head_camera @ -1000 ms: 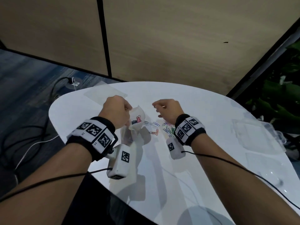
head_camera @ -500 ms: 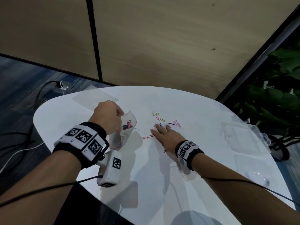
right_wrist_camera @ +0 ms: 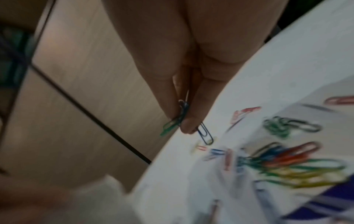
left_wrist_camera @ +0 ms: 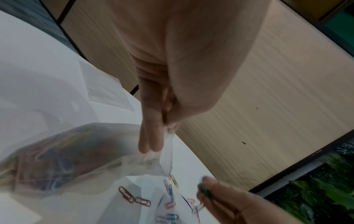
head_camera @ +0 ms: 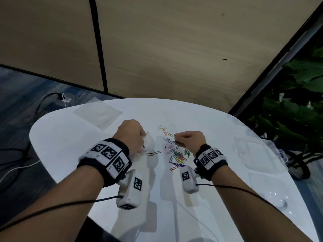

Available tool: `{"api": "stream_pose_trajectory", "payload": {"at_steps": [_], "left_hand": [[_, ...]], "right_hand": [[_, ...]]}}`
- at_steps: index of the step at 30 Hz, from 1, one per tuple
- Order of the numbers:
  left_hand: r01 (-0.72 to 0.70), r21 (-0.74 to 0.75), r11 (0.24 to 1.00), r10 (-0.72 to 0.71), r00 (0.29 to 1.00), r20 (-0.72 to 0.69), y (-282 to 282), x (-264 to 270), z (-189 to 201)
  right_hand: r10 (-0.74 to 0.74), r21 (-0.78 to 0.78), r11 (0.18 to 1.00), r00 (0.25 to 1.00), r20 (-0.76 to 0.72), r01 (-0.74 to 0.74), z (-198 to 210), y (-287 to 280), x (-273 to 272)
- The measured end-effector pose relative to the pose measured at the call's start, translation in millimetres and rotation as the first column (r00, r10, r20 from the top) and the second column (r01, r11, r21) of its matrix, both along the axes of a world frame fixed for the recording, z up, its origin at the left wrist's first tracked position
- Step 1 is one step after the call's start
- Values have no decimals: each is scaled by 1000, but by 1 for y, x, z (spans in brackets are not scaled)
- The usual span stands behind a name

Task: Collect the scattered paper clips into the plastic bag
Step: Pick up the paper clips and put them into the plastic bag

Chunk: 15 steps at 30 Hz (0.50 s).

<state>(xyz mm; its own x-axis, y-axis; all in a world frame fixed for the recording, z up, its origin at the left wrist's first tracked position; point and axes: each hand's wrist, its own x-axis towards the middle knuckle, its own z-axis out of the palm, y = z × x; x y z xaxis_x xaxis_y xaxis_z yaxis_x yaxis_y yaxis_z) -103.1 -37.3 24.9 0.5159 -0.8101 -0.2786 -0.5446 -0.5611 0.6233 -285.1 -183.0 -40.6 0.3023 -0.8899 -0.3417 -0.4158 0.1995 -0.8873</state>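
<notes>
1. The left hand (head_camera: pixel 130 135) pinches the top edge of the plastic bag (left_wrist_camera: pixel 80 157), and the bag hangs over the white table (head_camera: pixel 218 130).
2. Some paper clips already sit inside the bag.
3. The right hand (head_camera: pixel 189 140) pinches a few held clips (right_wrist_camera: pixel 181 119) between thumb and fingers.
4. More paper clips (head_camera: pixel 178 157) lie scattered on the table between the two hands.
</notes>
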Motion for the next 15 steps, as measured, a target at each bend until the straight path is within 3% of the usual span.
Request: {"api": "stream_pose_trajectory", "payload": {"at_steps": [3, 6, 11, 13, 15], "left_hand": [[-1, -16, 1000, 1, 1000, 3, -6, -12, 1], [-26, -63, 998, 27, 1000, 8, -10, -21, -1], [-17, -95, 995, 14, 999, -34, -12, -22, -3], [-17, -110, 994, 15, 1000, -12, -12, -19, -4], [-17, -123, 992, 16, 1000, -15, -10, -18, -4]], "right_hand": [[-65, 281, 958, 922, 381, -49, 32, 18, 5], [-73, 363, 924, 877, 474, -120, 49, 34, 17], [49, 255, 957, 945, 322, -136, 36, 56, 37], [171, 173, 964, 968, 184, -203, 32, 58, 43], [365, 89, 927, 931, 14, -365, 32, 57, 46]]}}
